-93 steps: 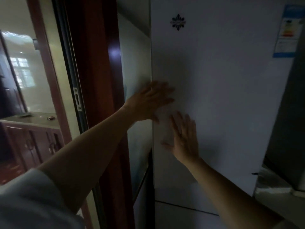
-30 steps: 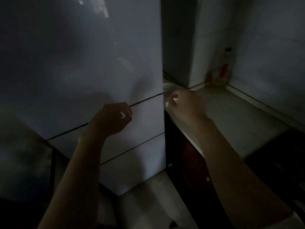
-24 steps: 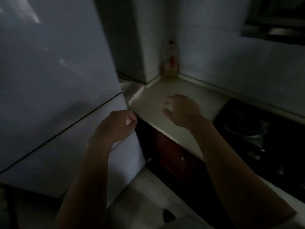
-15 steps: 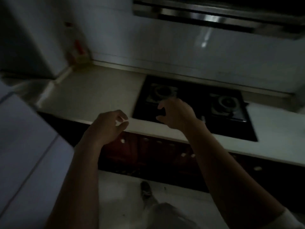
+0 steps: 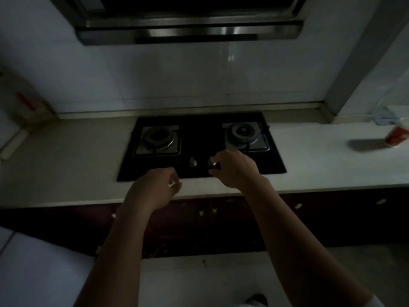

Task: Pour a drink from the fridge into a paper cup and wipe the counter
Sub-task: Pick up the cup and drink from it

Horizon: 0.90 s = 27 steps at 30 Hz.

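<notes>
two empty hands, left hand (image 5: 155,189) and right hand (image 5: 234,170), hover mid-frame over tabletop (image 5: 66,156) edge and hob (image 5: 199,138), fingers (image 5: 174,178) loosely curled, likely free to reach paper cup (image 5: 397,137) far right.

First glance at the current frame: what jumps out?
A black two-burner hob, set into the pale counter, fills the centre under a steel range hood. Both hands hang loosely curled and empty in front of it: the left hand over the counter's front edge, the right hand over the hob's front. A blurry red-and-white cup stands at the counter's far right.
</notes>
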Tool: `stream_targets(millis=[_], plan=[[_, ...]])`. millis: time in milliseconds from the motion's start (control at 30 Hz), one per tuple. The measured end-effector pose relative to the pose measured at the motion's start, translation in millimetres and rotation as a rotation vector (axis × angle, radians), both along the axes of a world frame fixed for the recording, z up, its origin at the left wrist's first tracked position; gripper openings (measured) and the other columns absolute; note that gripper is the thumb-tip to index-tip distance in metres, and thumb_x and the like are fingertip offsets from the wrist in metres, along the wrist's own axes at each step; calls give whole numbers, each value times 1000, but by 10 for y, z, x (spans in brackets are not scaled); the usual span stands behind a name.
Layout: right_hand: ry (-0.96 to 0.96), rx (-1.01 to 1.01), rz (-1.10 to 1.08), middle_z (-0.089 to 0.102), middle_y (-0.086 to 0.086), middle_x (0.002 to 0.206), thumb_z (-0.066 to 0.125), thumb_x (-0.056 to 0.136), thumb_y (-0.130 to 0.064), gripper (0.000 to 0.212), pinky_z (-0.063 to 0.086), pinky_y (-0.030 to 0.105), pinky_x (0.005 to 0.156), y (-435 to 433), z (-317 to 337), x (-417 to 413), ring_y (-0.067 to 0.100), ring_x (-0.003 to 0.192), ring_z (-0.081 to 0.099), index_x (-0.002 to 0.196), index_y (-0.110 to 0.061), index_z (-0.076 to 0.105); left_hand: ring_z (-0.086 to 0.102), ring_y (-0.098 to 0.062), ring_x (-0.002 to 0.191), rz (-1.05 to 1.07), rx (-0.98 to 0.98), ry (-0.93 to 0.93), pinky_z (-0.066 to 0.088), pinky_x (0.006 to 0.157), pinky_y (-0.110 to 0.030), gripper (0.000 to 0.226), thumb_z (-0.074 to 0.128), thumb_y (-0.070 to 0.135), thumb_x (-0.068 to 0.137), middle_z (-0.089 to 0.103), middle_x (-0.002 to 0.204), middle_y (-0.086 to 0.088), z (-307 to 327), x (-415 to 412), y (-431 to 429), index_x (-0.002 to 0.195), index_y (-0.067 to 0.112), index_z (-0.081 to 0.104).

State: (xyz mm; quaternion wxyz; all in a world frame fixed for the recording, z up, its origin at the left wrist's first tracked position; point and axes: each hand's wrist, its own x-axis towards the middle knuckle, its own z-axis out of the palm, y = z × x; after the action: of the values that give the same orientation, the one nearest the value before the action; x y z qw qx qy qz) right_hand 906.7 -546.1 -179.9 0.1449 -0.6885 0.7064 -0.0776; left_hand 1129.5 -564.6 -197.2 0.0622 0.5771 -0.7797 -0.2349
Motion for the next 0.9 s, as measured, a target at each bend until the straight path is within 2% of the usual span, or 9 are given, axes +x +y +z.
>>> stream_targets(millis=[100, 233, 333, 433, 500, 600, 733, 900], plan=[[9, 28, -79, 66, 6, 117, 65, 90, -43, 39, 53, 37, 81, 46, -1, -800, 28, 107, 62, 120, -18, 63, 64, -13, 92, -59, 20, -87, 54, 86, -37, 13, 62, 46, 88, 67, 99, 14, 26, -790, -101, 91, 33, 64], [1, -7, -224, 65, 6, 112, 62, 90, -44, 35, 50, 34, 73, 187, -35, -1793, 29, 103, 63, 114, -17, 64, 62, -9, 89, -162, 74, -101, 54, 85, -38, 12, 61, 45, 92, 62, 96, 19, 84, -1768, -276, 92, 33, 62], [-13, -12, -345, 66, 5, 113, 61, 91, -45, 36, 53, 36, 76, 335, -41, -2371, 27, 101, 63, 115, -18, 63, 61, -7, 88, -242, 91, -125, 55, 85, -36, 13, 61, 46, 91, 62, 95, 16, 115, -2397, -391, 96, 34, 61], [-22, -21, -454, 65, 1, 117, 59, 93, -45, 36, 47, 31, 71, 478, -105, -2815, 23, 105, 62, 120, -21, 61, 62, -6, 86, -347, 86, -150, 55, 84, -35, 15, 62, 47, 90, 63, 92, 17, 110, -2974, -461, 93, 33, 62], [-31, 2, -519, 64, 0, 120, 58, 93, -47, 38, 46, 32, 73, 573, -158, -3051, 23, 109, 60, 122, -23, 60, 62, -6, 86, -436, 96, -166, 55, 85, -35, 16, 62, 47, 89, 65, 91, 16, 92, -3355, -495, 91, 31, 62], [-13, 50, -622, 63, 0, 120, 59, 93, -47, 39, 45, 31, 75, 698, -187, -3367, 23, 111, 59, 123, -23, 60, 64, -12, 95, -575, 50, -209, 54, 89, -36, 20, 61, 50, 88, 69, 100, 12, 77, -3910, -583, 93, 31, 64], [57, 50, -781, 65, 2, 118, 61, 92, -47, 39, 53, 38, 83, 855, -90, -3747, 24, 110, 61, 122, -21, 61, 58, -19, 111, -775, -25, -260, 46, 96, -38, 28, 56, 54, 90, 66, 118, 4, 48, -4577, -737, 106, 33, 63], [64, 23, -954, 66, 0, 114, 61, 91, -45, 35, 54, 38, 82, 1017, -47, -4108, 22, 106, 62, 118, -23, 63, 52, -21, 118, -950, -62, -222, 40, 98, -40, 30, 53, 55, 92, 63, 124, 5, 42, -5253, -773, 112, 33, 61]])
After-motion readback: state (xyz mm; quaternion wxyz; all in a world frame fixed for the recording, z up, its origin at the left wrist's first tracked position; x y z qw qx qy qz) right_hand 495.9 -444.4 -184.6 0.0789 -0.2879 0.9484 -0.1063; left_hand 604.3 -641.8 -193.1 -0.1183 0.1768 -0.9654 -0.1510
